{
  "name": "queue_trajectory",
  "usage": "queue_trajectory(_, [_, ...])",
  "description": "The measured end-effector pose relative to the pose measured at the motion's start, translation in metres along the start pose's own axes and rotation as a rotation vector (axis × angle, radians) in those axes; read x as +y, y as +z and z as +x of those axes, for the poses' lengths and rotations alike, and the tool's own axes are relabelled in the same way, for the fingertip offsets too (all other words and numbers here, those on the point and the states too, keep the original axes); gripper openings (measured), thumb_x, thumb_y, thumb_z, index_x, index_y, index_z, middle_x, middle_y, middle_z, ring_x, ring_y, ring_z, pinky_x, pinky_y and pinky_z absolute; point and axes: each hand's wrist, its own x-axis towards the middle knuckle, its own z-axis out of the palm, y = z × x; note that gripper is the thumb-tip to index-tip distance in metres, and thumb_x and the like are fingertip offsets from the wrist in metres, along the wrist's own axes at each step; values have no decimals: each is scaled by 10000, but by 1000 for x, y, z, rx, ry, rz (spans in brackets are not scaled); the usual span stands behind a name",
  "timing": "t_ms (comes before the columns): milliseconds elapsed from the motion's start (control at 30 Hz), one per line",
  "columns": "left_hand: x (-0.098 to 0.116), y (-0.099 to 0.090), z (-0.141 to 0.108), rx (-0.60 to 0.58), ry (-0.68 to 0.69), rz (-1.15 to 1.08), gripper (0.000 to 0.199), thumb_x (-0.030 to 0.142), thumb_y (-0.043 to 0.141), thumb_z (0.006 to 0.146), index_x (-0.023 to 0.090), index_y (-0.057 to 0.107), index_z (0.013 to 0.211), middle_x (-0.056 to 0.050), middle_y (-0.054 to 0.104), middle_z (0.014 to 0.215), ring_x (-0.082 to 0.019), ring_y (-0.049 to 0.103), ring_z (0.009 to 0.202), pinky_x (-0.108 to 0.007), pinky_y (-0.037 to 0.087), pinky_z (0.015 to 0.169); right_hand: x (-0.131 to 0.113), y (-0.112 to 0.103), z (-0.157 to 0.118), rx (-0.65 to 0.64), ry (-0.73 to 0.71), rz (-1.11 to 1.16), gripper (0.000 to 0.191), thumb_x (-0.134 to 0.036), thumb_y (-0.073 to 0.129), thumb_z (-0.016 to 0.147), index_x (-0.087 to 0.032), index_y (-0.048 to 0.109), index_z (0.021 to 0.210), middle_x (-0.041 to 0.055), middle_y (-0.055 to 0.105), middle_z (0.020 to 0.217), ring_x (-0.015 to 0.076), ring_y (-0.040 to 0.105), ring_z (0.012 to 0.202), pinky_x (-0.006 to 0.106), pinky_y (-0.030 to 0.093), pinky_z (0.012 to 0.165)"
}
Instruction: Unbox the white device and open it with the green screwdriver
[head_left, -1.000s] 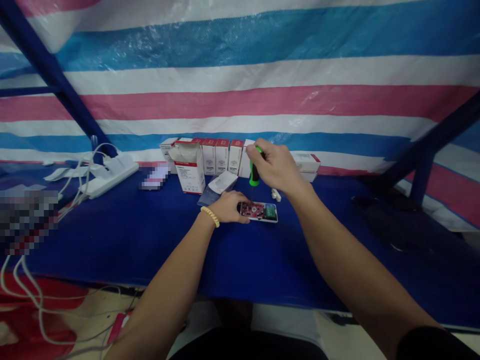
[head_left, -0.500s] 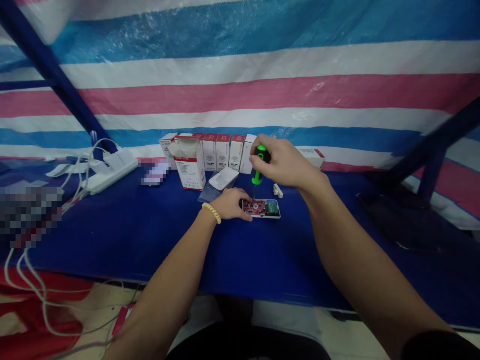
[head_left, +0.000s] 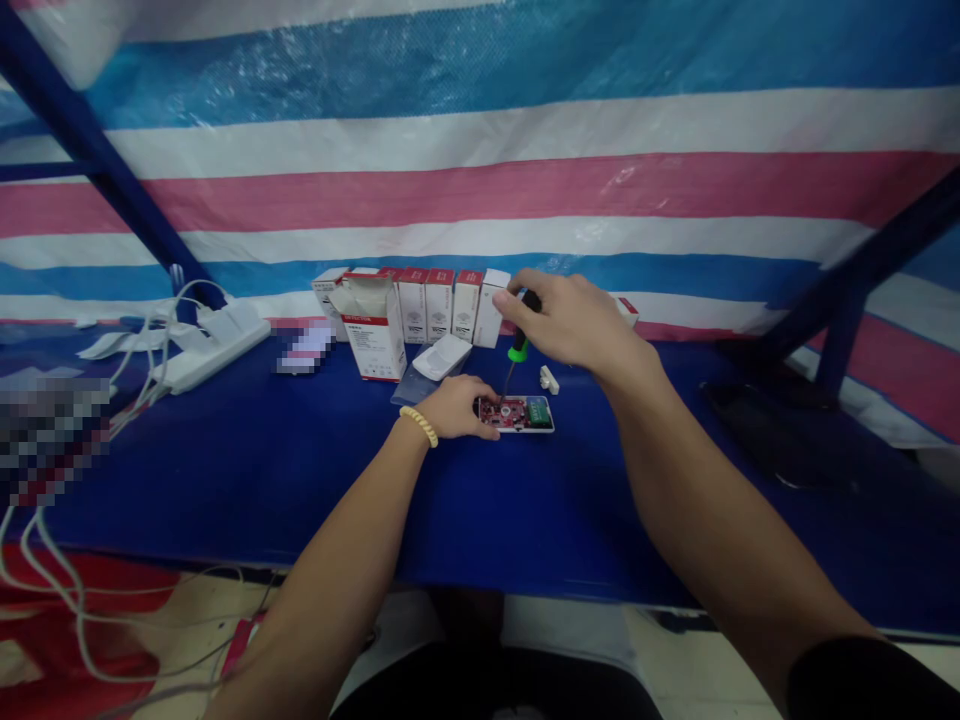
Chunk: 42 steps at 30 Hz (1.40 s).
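My right hand [head_left: 566,318] is closed around the handle of a black and green screwdriver [head_left: 517,352]. The shaft points down, slightly tilted, with its tip at a red circuit board [head_left: 514,412] in a white detector housing [head_left: 553,428]. My left hand [head_left: 459,408], with a yellow coiled band at the wrist, grips the left end of this housing against the table between thumb and fingers. Behind my left hand a white cover [head_left: 442,357] lies on a clear plastic bag [head_left: 409,388]. A small white bracket [head_left: 549,380] sits just beyond the housing.
An opened white and red box [head_left: 375,345] stands in front of a row of similar boxes [head_left: 440,305]. A white power strip [head_left: 214,350] with cables lies left on the blue table [head_left: 525,520]. A dark flat object [head_left: 772,435] lies to the right.
The screwdriver has tilted, its handle leaning further right, and my right hand has turned around it. My left hand keeps its hold on the housing. The whole view has shifted slightly.
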Motion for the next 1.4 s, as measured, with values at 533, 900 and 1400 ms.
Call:
queue_trajectory(533, [-2,-6,-3,9,-6,20,548,477,780,640,145,665,1061,-86,646,999,-243,598,917,-366,456,838,20,16,7,-69,-162,381,303,-222,450,773,-217,434,1075,15,590,752,171,498,644,321,369,619])
queue_trajectory(900, [-2,-2,-2,7,-20,30,542,454,782,627,141,663,1053,-92,635,1007,-258,595,935,-384,467,853,2,6,6,10,-59,86,310,-509,467,855,-222,584,863,54,574,659,208,517,633,347,361,624])
queue_trajectory(1400, [-3,-4,-3,26,16,35,569,479,776,643,127,660,1074,-104,644,1019,-258,597,938,-379,462,858,2,8,2,31,-135,69,369,-300,431,841,-176,468,1187,62,594,705,221,519,636,354,360,630])
